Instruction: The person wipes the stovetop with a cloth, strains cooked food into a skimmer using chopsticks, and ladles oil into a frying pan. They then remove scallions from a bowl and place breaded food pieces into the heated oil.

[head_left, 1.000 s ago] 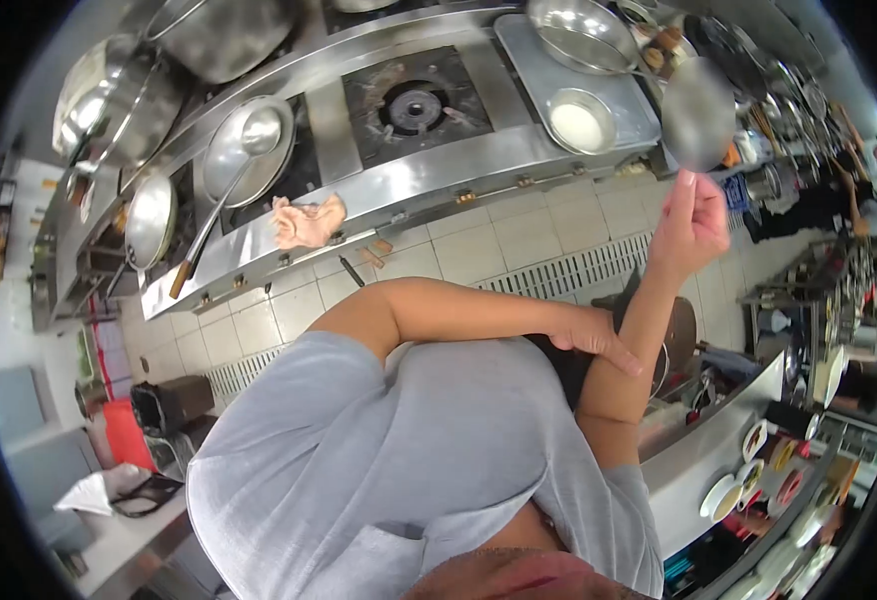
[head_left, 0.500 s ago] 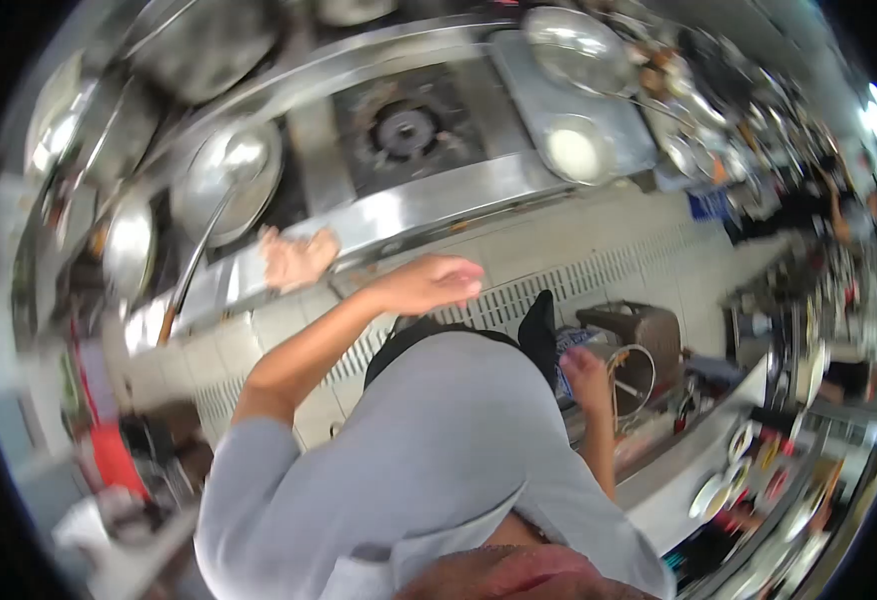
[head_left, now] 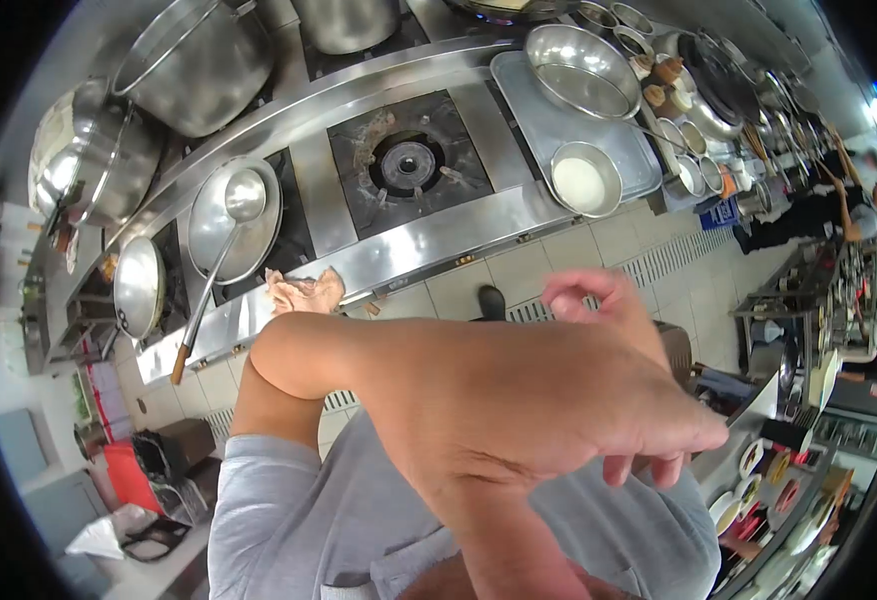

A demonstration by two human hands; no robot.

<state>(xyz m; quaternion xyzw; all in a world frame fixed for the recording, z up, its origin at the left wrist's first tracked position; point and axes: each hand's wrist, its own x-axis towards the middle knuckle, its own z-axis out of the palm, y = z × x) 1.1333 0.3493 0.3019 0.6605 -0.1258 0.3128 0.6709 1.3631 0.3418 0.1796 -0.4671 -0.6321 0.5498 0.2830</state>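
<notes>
My left hand [head_left: 559, 400] stretches large across the view, close to the camera, its back turned up. Its fingers reach right with the tips bent down, and nothing shows in them. Behind it, my right hand [head_left: 604, 292] shows only in part, its fingers loosely curled and apart; I cannot tell whether the hands touch. Beyond my left forearm, a crumpled pinkish cloth-like thing [head_left: 306, 292] lies on the steel front edge of the stove [head_left: 389, 245]. Left of it a ladle [head_left: 245, 195] rests in a wide metal pan [head_left: 207, 222], its wooden handle end overhanging the edge.
A bare gas burner [head_left: 408, 165] is at the centre. To its right, a tray [head_left: 644, 180] carries a metal basin [head_left: 581, 85] and a pot of white contents [head_left: 584, 182]. Large stockpots [head_left: 199, 75] stand back left. Another person [head_left: 844, 200] is far right; plates [head_left: 724, 510] line the right counter.
My left hand has come up towards the camera and right, now covering much of my front. My right hand has risen from beside my body. The view is sharper.
</notes>
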